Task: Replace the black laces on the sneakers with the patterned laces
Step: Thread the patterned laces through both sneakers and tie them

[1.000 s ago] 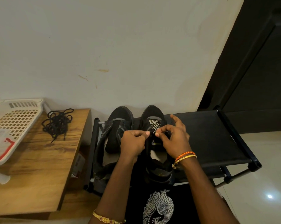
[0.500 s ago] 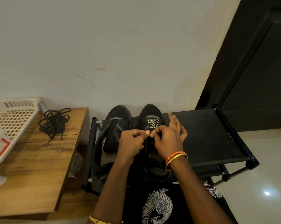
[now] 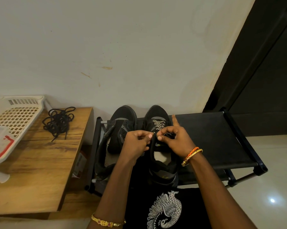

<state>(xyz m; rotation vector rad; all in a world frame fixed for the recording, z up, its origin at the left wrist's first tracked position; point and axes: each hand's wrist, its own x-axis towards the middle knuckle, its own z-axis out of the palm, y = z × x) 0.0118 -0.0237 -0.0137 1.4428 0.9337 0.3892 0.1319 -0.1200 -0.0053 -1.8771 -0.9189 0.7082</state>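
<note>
Sneakers sit side by side on the black shoe rack [image 3: 210, 138], toes toward the wall, and we take that rack as our landmark. On its left end lies the left sneaker [image 3: 121, 123], unlaced, its tongue pulled up. Just right of it, still on the rack, stands the right sneaker [image 3: 157, 116], where the patterned lace [image 3: 158, 125] crosses the lower eyelets near the toe. We see our left hand [image 3: 136, 144] over the gap between the two shoes, fingers curled, thumb and forefinger pinching something small at the shoe's throat; we take it for a lace end, though it is too small to be sure. Our right hand [image 3: 177, 141] hovers over the right sneaker's tongue, thumb and forefinger pinching the patterned lace, one finger sticking out straight toward the wall. Left of the rack stands a wooden table [image 3: 32, 171], and on it the black laces [image 3: 59, 121] lie in a loose tangle beside a white plastic basket [image 3: 14, 116].
</note>
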